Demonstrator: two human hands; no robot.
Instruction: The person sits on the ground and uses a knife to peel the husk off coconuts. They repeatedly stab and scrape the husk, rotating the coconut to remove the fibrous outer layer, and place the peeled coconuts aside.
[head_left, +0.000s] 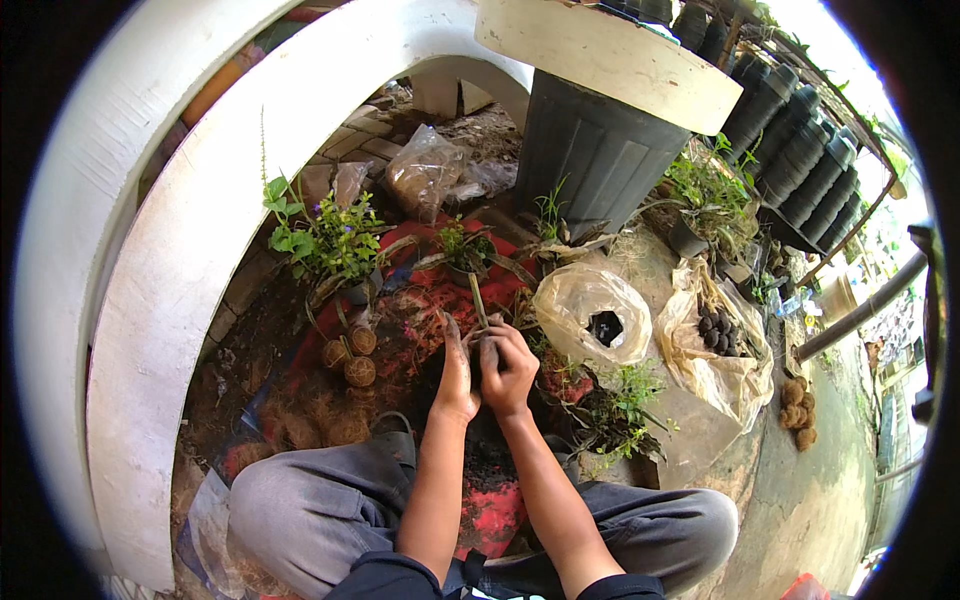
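Both hands are raised together over a red sheet (495, 506) strewn with dark soil and brown fibre. My right hand (507, 367) has its fingers curled around the lower part of a green plant stem (478, 298), which points up and away. My left hand (456, 375) is held upright against it, fingers extended and soiled; whether it grips anything between the palms is hidden. Left of the hands lie several round fibre balls (360, 371) wound with string, one with a short green stem beside it. Loose brown coconut-like fibre (304, 424) is heaped nearer the left knee.
Potted plants stand ahead (465, 247), at left (337, 240) and at right (615, 412). An open plastic bag (566, 300), another bag holding dark lumps (716, 334), and brown fibre balls (797, 412) are at right. A large dark planter (592, 154) and white curved structure (187, 300) stand around.
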